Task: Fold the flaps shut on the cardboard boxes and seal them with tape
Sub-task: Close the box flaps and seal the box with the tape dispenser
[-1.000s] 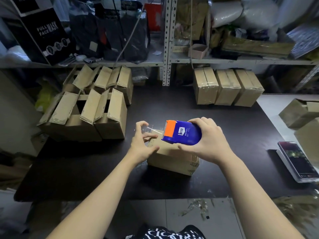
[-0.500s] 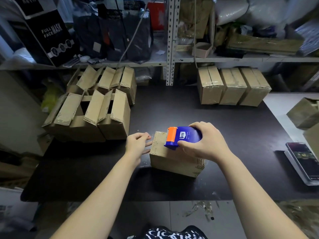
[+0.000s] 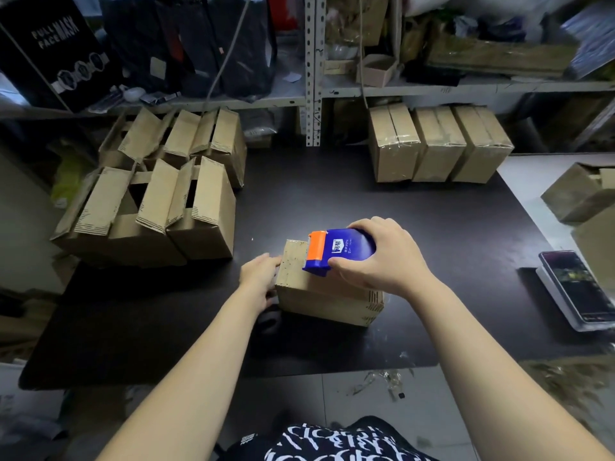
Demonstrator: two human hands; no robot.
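Black table (image 3: 432, 227): my right grip (image 3: 382, 257) clamps a tape dispenser (image 3: 339, 249) atop the cardboard box (image 3: 326, 304); flat left grip (image 3: 261, 277) presses its side.

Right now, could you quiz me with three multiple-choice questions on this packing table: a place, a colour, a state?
1. Where do the three sealed boxes stand?
A. On the floor
B. At the far edge of the table, below the right shelf
C. On the top shelf
2. What colour is the front end of the tape dispenser in the right hand?
A. Green
B. White
C. Orange
3. How are the boxes at the left?
A. Flaps open
B. Taped shut
C. Crushed flat
Answers: 1 B, they sit in a row at the back; 2 C, an orange cap on a blue body; 3 A, their flaps stand up.
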